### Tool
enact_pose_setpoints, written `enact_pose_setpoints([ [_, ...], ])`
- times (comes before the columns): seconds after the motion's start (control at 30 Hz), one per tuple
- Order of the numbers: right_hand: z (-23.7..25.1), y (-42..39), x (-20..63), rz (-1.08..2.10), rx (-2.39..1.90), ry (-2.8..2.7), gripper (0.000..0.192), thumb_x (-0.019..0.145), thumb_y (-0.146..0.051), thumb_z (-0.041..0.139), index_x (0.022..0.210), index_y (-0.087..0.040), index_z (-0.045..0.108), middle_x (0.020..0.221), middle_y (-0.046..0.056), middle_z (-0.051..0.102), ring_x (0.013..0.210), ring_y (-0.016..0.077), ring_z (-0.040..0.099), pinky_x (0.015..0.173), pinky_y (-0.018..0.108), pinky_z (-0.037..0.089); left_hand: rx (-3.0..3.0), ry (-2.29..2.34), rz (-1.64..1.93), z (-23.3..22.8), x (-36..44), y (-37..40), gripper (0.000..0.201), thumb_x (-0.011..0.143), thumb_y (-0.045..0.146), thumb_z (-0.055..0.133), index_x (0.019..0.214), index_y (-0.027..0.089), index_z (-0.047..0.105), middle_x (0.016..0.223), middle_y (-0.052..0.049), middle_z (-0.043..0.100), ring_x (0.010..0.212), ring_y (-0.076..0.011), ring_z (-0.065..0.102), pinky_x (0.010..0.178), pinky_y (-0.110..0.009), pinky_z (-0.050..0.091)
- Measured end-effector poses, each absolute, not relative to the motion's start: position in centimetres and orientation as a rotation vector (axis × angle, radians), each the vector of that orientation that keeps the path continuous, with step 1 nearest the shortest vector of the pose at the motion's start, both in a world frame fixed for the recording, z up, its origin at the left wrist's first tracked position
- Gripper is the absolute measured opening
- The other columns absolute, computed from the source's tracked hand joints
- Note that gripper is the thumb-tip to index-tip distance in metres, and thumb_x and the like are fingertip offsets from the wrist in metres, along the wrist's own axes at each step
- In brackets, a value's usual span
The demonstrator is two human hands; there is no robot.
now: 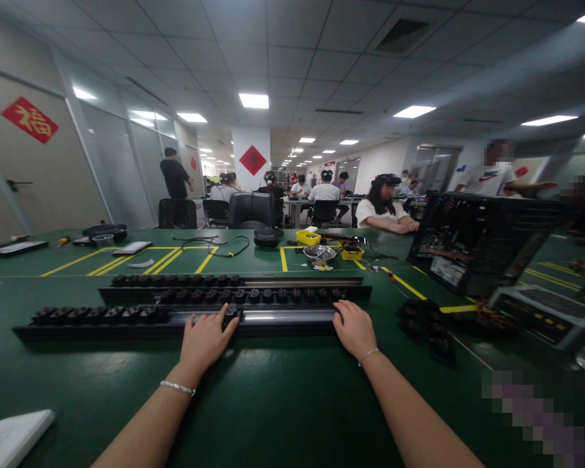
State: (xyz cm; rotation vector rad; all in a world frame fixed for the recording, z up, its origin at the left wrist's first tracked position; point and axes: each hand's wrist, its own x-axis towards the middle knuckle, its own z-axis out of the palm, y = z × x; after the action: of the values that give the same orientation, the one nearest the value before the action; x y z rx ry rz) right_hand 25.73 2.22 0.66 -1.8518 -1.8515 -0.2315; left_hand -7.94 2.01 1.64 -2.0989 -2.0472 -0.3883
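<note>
The nearest of three long black rails [175,322] lies across the green desk [273,403], carrying a row of small black knobs on its left half and a bare shiny channel on its right. The left hand [205,339] rests flat on it, fingertips touching one knob [230,314]; the right hand [355,327] lies open over the rail's right end, gripping nothing. The rail looks stiff and fairly heavy, so holding both ends would suit; the knobs seem light, pinchable.
</note>
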Motion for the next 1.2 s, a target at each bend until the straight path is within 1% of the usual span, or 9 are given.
enact_pose_setpoints([
  [0.37,0.41,2.36,25.76,-0.254,-1.846,-1.858,0.038,0.083,-0.025,0.036,0.111,-0.016,0.061,0.120,0.007,0.057,0.114,0.0196,0.047,0.097,0.034,0.033,-2.095,-2.008,-0.364,1.58,-7.76,1.88,0.062,0.085,0.056,0.019,0.131,0.020,0.043,0.108,-0.010,0.066,0.102,-0.0257,0.055,0.096,-0.045,0.025],
  [0.93,0.45,2.30,25.65,-0.256,-1.842,-1.844,0.038,0.082,-0.025,0.037,0.110,-0.017,0.061,0.120,0.008,0.057,0.114,0.0197,0.047,0.096,0.035,0.034,-2.134,-2.013,-0.386,1.80,-7.48,1.74,0.062,0.084,0.057,0.020,0.131,0.023,0.042,0.107,-0.008,0.066,0.102,-0.0255,0.054,0.096,-0.044,0.025],
  [1.2,0.40,2.35,25.67,-0.238,-1.861,-1.845,0.038,0.083,-0.026,0.036,0.111,-0.018,0.060,0.121,0.007,0.057,0.115,0.0195,0.046,0.096,0.035,0.033,-2.145,-1.989,-0.380,1.64,-7.46,1.87,0.063,0.084,0.057,0.018,0.132,0.022,0.041,0.106,-0.008,0.066,0.102,-0.0259,0.054,0.097,-0.045,0.025],
])
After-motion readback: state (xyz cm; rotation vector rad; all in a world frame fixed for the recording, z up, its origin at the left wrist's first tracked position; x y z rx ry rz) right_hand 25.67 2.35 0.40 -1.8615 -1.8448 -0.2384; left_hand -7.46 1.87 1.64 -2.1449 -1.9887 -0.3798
